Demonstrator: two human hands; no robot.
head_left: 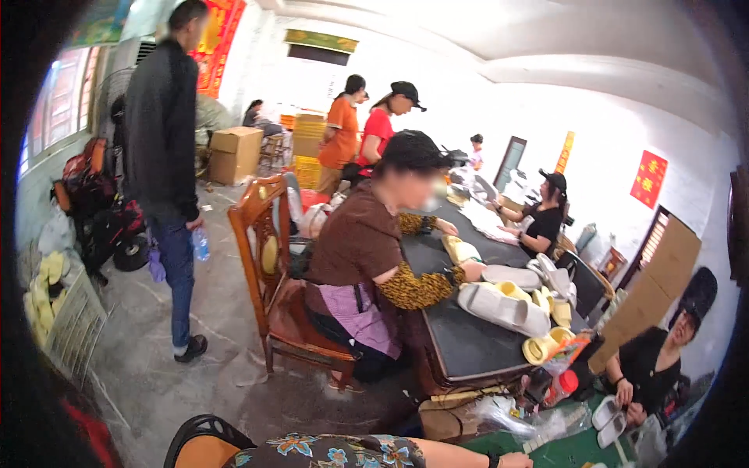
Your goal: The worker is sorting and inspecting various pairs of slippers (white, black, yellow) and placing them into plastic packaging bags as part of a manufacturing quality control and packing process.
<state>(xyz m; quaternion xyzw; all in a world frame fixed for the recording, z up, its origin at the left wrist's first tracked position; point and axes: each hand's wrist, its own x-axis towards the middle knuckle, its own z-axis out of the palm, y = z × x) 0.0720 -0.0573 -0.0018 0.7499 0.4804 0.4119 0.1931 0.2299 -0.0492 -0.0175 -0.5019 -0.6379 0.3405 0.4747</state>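
At the lower edge, my left arm in a dark floral short sleeve reaches rightward over a green tabletop (558,451). A black band circles its wrist. My left hand (515,460) is cut off by the frame edge, so its fingers and anything in them are hidden. Beyond it lie crumpled clear plastic bags (558,421) and a red-lidded container (567,381). Across the green table, a co-worker in black has hands by a pair of pale grey slippers (609,421). My right hand is out of view.
A long black-topped table (468,335) carries grey slippers (499,308) and yellow ones (546,345). A co-worker in brown sits there on a wooden chair (261,226), handling shoes. Someone stands at left. Cardboard leans at right (651,292). A black-framed chair back (204,448) is at lower left.
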